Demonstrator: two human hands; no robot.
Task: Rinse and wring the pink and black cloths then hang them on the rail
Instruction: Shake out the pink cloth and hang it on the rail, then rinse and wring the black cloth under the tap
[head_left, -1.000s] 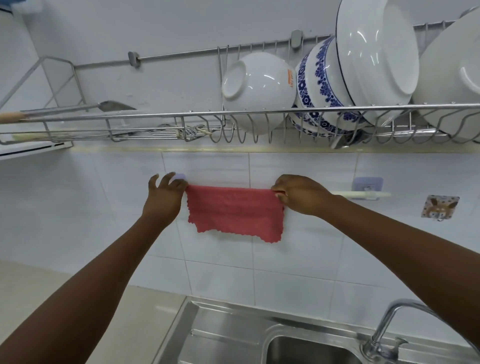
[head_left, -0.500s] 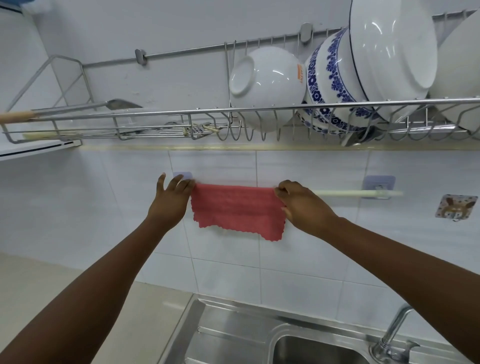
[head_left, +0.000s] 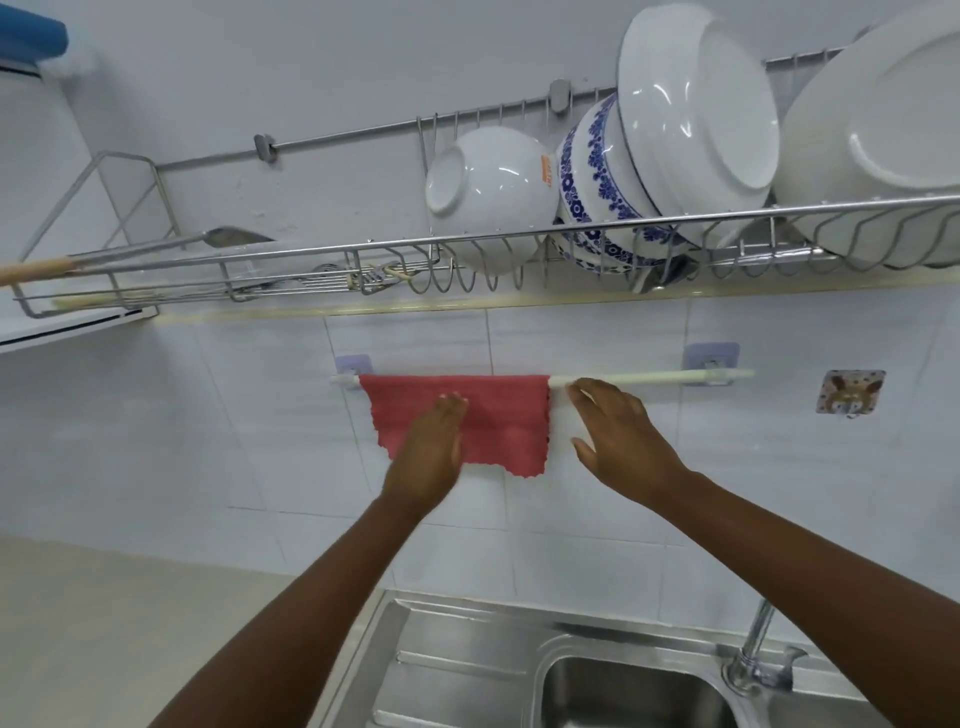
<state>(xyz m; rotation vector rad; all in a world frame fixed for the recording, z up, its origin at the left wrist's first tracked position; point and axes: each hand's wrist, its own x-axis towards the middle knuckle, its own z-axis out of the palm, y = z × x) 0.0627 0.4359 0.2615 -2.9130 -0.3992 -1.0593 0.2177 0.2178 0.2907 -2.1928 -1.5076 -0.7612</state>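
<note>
1. A pink cloth (head_left: 483, 415) is hanging folded over a white rail (head_left: 649, 378) at the centre of the frame, covering the rail's left half, while the right half is lying bare.
2. The left hand (head_left: 431, 452) is lying flat in front of the cloth's lower left part, fingers straight and gripping nothing; whether the palm is actually pressing the fabric is hard to tell from this angle.
3. The right hand (head_left: 618, 436) is hovering spread and empty just right of the cloth's edge, beneath the bare rail.
4. The hanging of the pink cloth is looking all but finished, with only smoothing going on.
5. No black cloth is showing anywhere; the sink (head_left: 571, 680) and tap (head_left: 756, 654) are sitting at the lower right, a dish rack (head_left: 519, 241) of bowls across the top.
6. The next move is likely calling for both hands to drop to the sink, find the black cloth, then rinse and wring it for the free stretch of rail.
</note>
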